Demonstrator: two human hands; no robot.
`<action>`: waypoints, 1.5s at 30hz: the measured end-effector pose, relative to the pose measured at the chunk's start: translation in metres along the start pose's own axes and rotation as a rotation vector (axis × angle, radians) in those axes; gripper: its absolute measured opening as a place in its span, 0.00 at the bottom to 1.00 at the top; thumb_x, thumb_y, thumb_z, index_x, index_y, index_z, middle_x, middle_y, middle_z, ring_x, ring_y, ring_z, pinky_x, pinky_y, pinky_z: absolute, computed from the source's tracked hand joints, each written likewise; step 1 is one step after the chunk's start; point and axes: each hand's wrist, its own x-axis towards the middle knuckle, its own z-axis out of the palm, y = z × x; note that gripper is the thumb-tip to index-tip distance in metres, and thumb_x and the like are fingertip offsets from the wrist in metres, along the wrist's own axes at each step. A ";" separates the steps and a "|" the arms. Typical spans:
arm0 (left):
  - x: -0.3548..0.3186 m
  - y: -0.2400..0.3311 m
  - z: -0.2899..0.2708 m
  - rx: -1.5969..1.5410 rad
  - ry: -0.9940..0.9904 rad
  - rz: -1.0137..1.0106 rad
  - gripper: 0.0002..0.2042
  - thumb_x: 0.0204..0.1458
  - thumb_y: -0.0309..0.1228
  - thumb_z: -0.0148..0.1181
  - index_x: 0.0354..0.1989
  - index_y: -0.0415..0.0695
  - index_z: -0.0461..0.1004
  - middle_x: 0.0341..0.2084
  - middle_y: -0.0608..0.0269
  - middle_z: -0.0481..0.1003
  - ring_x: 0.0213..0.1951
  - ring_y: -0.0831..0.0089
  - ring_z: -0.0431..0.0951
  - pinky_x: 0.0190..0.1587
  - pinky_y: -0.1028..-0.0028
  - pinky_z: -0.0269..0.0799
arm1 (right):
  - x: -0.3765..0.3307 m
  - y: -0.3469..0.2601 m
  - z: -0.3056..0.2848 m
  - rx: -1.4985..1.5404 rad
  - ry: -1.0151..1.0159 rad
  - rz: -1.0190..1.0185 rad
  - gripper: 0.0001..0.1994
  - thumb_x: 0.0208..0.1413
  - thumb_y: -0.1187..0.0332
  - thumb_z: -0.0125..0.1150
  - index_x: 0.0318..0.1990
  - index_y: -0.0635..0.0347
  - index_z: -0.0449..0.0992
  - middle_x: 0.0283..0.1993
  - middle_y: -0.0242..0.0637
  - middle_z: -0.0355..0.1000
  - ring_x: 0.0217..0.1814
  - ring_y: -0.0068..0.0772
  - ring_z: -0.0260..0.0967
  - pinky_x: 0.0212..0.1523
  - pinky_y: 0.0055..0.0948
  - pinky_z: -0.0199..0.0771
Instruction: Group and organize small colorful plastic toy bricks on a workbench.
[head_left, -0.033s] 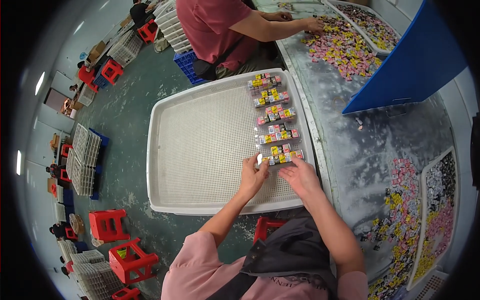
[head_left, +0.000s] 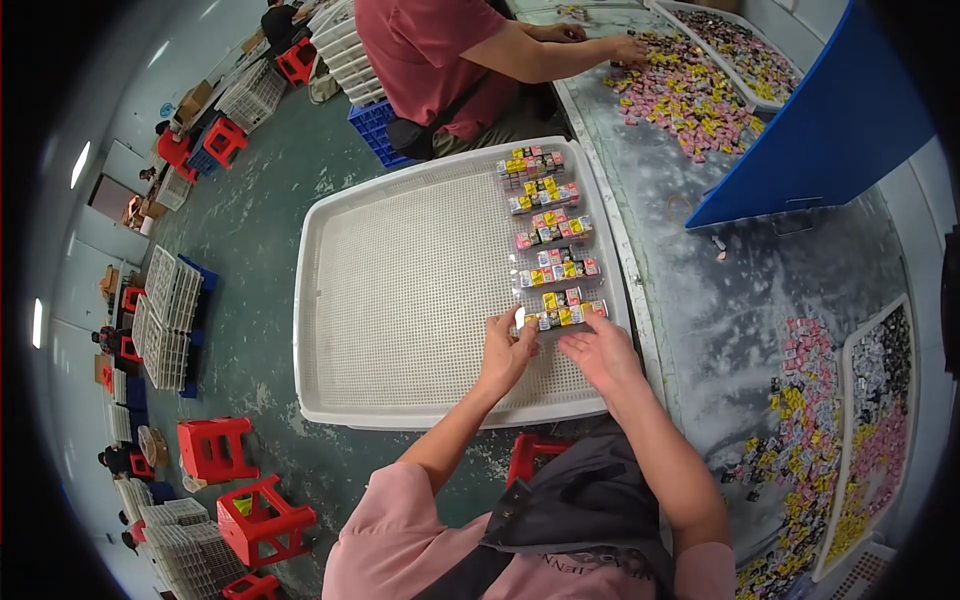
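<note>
the white tray [head_left: 400, 290] has a fine, plastic-looking mesh and rounded rim. the left hand [head_left: 507, 343] keeps its grip pinched on the nine o'clock end of the nearest pack [head_left: 557, 318], a clear oblong of glossy little blocks at the tray's four o'clock, in column with four similar packs [head_left: 553, 231]. the right hand [head_left: 603, 352] touches its three o'clock end; how firmly, i cannot tell. the step looks like lining this pack up; the next move seems to call for an even release. toward four o'clock, loose pieces [head_left: 815, 440] strew the smooth grey desk [head_left: 700, 300].
</note>
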 end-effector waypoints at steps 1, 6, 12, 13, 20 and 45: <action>0.000 0.000 -0.001 -0.003 0.004 0.001 0.29 0.63 0.37 0.59 0.66 0.30 0.60 0.50 0.49 0.62 0.31 0.66 0.82 0.32 0.72 0.82 | -0.001 -0.002 0.003 0.043 -0.008 0.014 0.36 0.64 0.63 0.59 0.67 0.79 0.46 0.68 0.74 0.45 0.73 0.67 0.47 0.72 0.59 0.53; 0.005 0.001 -0.003 -0.045 0.001 -0.008 0.29 0.63 0.36 0.59 0.64 0.26 0.62 0.51 0.48 0.62 0.32 0.65 0.83 0.31 0.73 0.83 | -0.005 -0.008 0.012 0.091 -0.011 0.038 0.35 0.65 0.62 0.55 0.69 0.76 0.46 0.71 0.76 0.39 0.77 0.70 0.37 0.76 0.58 0.41; 0.007 0.008 -0.004 -0.056 -0.010 -0.041 0.29 0.63 0.36 0.59 0.63 0.24 0.62 0.49 0.46 0.65 0.30 0.66 0.83 0.30 0.73 0.83 | 0.000 -0.010 0.015 0.089 -0.042 0.026 0.34 0.65 0.58 0.56 0.70 0.68 0.49 0.71 0.72 0.42 0.77 0.67 0.38 0.77 0.58 0.35; 0.008 0.007 -0.004 -0.056 -0.010 -0.041 0.29 0.63 0.36 0.59 0.63 0.24 0.62 0.49 0.46 0.65 0.30 0.66 0.83 0.30 0.73 0.83 | 0.001 -0.011 0.015 0.077 -0.070 0.016 0.35 0.65 0.57 0.57 0.70 0.67 0.50 0.72 0.70 0.44 0.77 0.66 0.38 0.77 0.57 0.34; 0.017 -0.001 -0.005 -0.102 -0.039 -0.047 0.28 0.62 0.38 0.59 0.61 0.24 0.65 0.45 0.49 0.62 0.28 0.67 0.82 0.29 0.71 0.80 | 0.006 -0.018 0.020 0.028 -0.107 0.025 0.38 0.63 0.53 0.59 0.72 0.64 0.50 0.73 0.66 0.45 0.78 0.63 0.39 0.76 0.58 0.31; 0.115 0.025 -0.052 0.345 0.118 0.234 0.28 0.62 0.44 0.56 0.57 0.27 0.70 0.32 0.55 0.78 0.29 0.72 0.78 0.32 0.71 0.74 | -0.003 -0.024 0.023 0.028 -0.021 0.095 0.45 0.59 0.50 0.62 0.70 0.74 0.46 0.72 0.69 0.47 0.76 0.65 0.45 0.75 0.59 0.41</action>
